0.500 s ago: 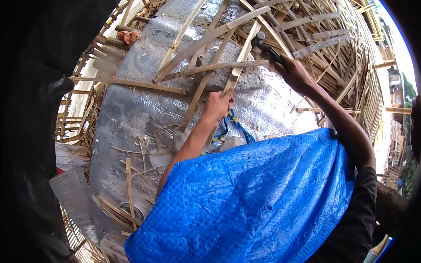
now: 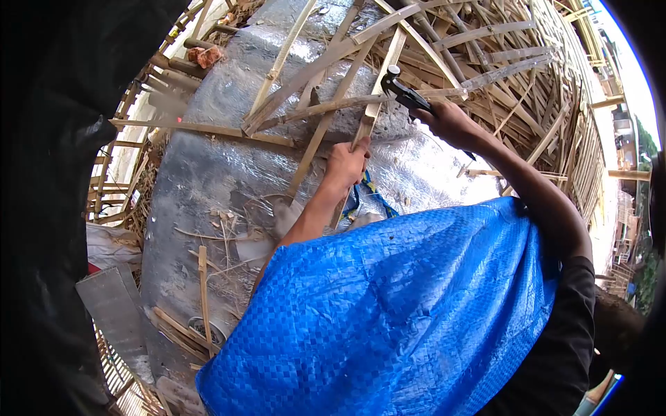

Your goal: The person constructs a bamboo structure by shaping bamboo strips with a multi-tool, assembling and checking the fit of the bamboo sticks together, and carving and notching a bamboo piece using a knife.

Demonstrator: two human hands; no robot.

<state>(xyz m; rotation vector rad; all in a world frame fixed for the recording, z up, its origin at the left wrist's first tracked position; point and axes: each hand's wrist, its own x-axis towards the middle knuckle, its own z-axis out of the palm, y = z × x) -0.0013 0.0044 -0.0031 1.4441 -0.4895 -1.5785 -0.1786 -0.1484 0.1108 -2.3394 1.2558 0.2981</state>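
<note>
My left hand is closed around a light bamboo strip that slants up and to the right across other strips. My right hand grips a black claw hammer by its handle. The hammer's head hangs close to the strip, above and right of my left hand; whether they touch cannot be told. Under the crossing strips lies a rough grey concrete block. A blue strap shows just below my left hand. Blue woven sheeting covers my lap.
Split bamboo pieces are heaped at the upper right. Silver sheeting with scraps covers the ground. At the lower left are a grey board, a small can and loose sticks. A bamboo lattice stands at the left.
The hammer in my right hand has swung down and left, nearer the bamboo strip. My left hand keeps its hold and has barely moved.
</note>
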